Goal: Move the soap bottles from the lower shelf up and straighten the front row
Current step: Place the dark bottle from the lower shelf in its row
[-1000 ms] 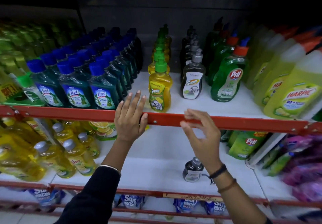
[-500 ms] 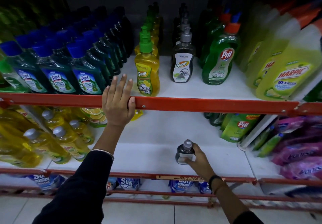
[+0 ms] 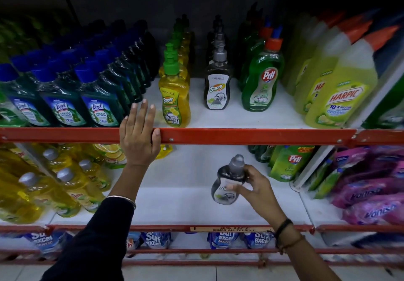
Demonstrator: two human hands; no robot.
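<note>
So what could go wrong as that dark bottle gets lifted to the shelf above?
The right hand holds the dark bottle with fingertips only, tilted, so it might slip. Going up, it could knock the red shelf rail. Placed carelessly, it may topple the front dark Super bottle or the neighbouring Pril bottle.

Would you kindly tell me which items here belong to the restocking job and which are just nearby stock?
Job: dark soap bottle in the right hand; row of matching dark bottles on the upper shelf; left hand on its rail.

Nearby: Lizol bottles, Harpic, purple pouches.
</note>
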